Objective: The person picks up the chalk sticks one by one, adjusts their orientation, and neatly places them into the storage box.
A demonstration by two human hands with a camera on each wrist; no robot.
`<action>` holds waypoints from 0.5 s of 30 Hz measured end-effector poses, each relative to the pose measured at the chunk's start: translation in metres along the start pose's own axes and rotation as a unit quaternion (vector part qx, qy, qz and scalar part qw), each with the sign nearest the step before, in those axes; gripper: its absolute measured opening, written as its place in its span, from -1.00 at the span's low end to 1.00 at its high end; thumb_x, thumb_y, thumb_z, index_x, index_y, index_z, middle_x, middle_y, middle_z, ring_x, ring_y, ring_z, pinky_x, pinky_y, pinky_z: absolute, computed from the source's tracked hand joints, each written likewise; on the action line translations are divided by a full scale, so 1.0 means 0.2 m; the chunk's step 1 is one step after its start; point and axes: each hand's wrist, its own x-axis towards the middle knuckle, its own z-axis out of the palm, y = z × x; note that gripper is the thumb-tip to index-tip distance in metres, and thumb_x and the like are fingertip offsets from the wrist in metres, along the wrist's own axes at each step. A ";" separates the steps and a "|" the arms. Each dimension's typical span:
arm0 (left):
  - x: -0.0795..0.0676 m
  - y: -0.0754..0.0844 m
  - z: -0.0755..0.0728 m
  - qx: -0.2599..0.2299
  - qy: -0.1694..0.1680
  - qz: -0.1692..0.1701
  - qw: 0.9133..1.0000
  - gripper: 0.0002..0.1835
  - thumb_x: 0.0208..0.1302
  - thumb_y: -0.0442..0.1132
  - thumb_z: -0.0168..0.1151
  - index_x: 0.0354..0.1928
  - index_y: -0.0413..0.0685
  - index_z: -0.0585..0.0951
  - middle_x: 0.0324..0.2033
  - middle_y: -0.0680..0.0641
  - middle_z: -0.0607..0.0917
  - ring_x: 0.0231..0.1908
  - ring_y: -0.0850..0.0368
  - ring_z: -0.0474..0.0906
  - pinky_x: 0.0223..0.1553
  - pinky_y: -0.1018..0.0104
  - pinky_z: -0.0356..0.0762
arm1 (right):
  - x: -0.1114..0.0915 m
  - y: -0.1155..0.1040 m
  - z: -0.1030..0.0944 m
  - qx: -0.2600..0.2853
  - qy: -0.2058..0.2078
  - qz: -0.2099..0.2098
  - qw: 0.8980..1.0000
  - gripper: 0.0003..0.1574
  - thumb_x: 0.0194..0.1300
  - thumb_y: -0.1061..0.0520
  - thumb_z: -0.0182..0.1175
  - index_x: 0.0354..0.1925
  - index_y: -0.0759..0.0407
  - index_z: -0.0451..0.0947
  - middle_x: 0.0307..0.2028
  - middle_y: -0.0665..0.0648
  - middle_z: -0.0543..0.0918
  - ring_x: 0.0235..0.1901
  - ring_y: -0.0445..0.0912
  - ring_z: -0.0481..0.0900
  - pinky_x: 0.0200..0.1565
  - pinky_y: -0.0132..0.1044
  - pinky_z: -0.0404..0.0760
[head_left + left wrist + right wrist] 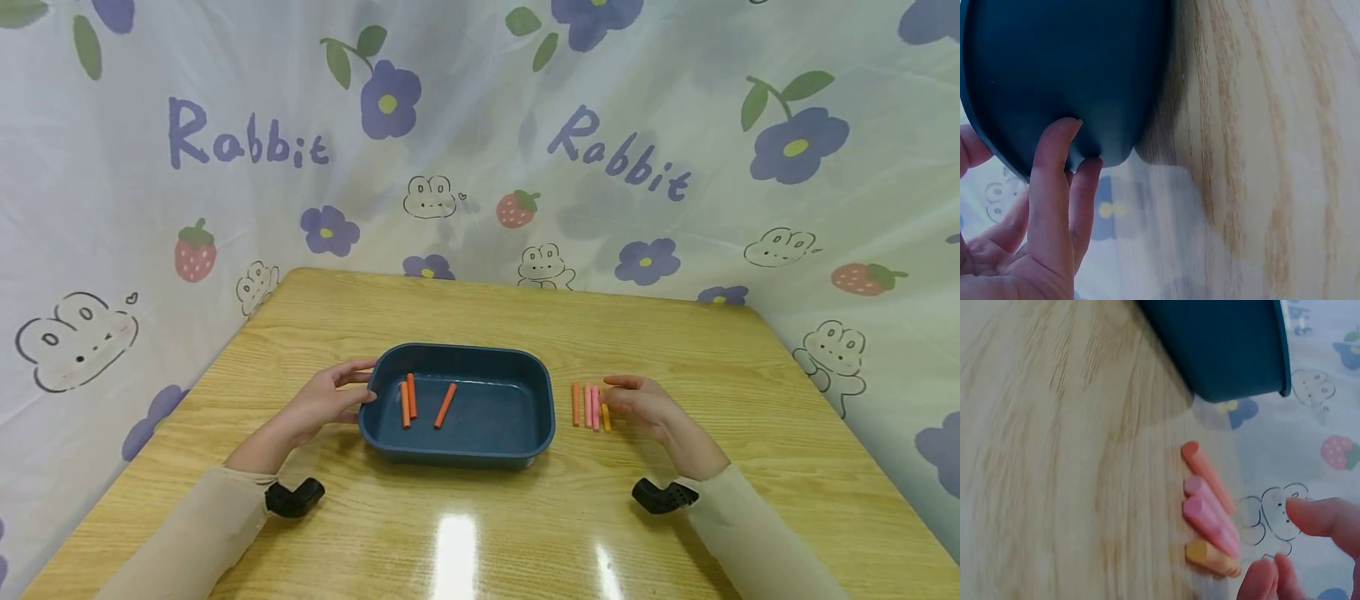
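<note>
A dark blue rectangular box (457,457) sits on the table with three orange chalk sticks (446,406) inside. My left hand (330,400) holds its left end, one digit at the rim and other fingers against the outer wall (1054,69). Right of the box, an orange chalk stick (1209,475), two pink chalk sticks (1213,528) and yellow-orange chalk (1210,557) lie side by side. Over the yellow-orange end of this row is my right hand (645,406), its thumb (1322,519) and fingertips (1260,575) apart with nothing between them.
The wooden table (360,533) reaches back to a white cloth (465,108) printed with rabbits, flowers and strawberries. Black wrist-worn devices (295,498) stick out at both sleeves.
</note>
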 end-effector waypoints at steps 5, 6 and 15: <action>0.00 0.00 0.00 0.001 0.000 -0.002 1.000 -0.33 0.27 -0.33 0.13 0.39 -0.22 0.15 0.24 -0.42 0.22 -0.03 -0.16 0.52 -0.21 0.10 0.61 | 0.02 0.03 -0.01 -0.063 0.037 0.013 0.997 -0.22 0.20 0.27 0.21 0.28 0.52 0.12 0.14 0.47 0.30 -0.03 0.08 0.43 0.03 -0.13 0.47; 0.00 0.00 0.00 0.002 0.000 -0.003 1.000 -0.34 0.27 -0.33 0.13 0.39 -0.22 0.15 0.25 -0.42 0.22 -0.02 -0.17 0.51 -0.21 0.10 0.61 | 0.02 0.03 -0.02 -0.077 0.038 0.012 0.996 -0.22 0.18 0.27 0.23 0.27 0.53 0.15 0.10 0.45 0.33 -0.08 0.04 0.45 -0.03 -0.17 0.51; 0.00 0.00 0.00 -0.001 -0.002 0.001 1.000 -0.34 0.28 -0.34 0.11 0.39 -0.21 0.14 0.24 -0.42 0.22 0.00 -0.20 0.50 -0.22 0.09 0.61 | 0.05 0.02 -0.01 -0.184 0.049 0.007 0.982 -0.27 0.05 0.34 0.34 0.16 0.54 0.30 -0.13 0.31 0.46 -0.22 0.00 0.47 -0.25 -0.28 0.60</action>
